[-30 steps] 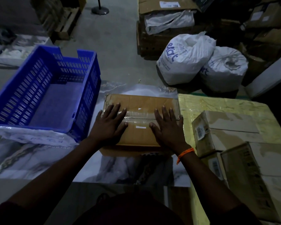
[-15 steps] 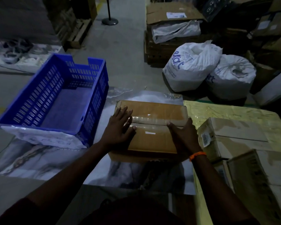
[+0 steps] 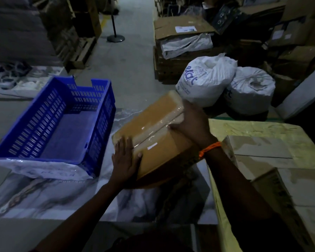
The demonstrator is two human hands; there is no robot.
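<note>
Gripping the tilted box (image 3: 154,122) mid-frame, the right hand (image 3: 192,124) curls round its edge; the left hand (image 3: 125,160) presses it flat-fingered.

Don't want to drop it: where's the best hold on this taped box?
By its two short ends, one hand from each side. The box is broad, flat and glossy with tape, so a one-handed pinch from above would likely slip. Here the left hand presses the left end and the right hand grips the right end, clamping it between them.
</note>
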